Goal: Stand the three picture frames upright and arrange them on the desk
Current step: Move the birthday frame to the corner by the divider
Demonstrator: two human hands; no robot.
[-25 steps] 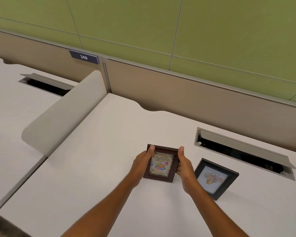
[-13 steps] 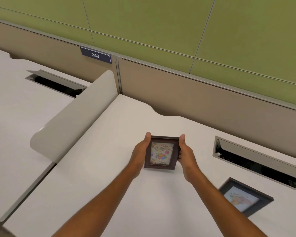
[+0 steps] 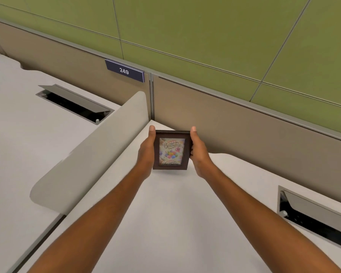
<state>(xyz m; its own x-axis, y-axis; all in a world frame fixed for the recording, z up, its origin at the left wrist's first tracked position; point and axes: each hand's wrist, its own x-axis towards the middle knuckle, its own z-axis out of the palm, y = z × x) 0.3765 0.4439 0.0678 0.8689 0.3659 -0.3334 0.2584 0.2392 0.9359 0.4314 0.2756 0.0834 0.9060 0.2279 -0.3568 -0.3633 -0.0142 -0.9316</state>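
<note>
A small dark brown picture frame (image 3: pixel 172 150) with a colourful "Happy Birthday" card behind the glass stands nearly upright near the far left corner of the white desk (image 3: pixel 175 223). My left hand (image 3: pixel 147 152) grips its left edge and my right hand (image 3: pixel 199 154) grips its right edge, thumbs at the top corners. Whether the frame's bottom edge touches the desk I cannot tell. No other picture frame shows in this view.
A curved white divider (image 3: pixel 91 152) separates this desk from the one on the left. A tan partition (image 3: pixel 244 123) with a "249" label (image 3: pixel 124 70) runs along the back. An open cable hatch (image 3: pixel 315 217) sits at right, another (image 3: pixel 75 103) on the left desk.
Both hands have carried the birthday frame away from me and leftward toward the back corner, tilting it more upright. The black frame lying on the desk at right has left the view.
</note>
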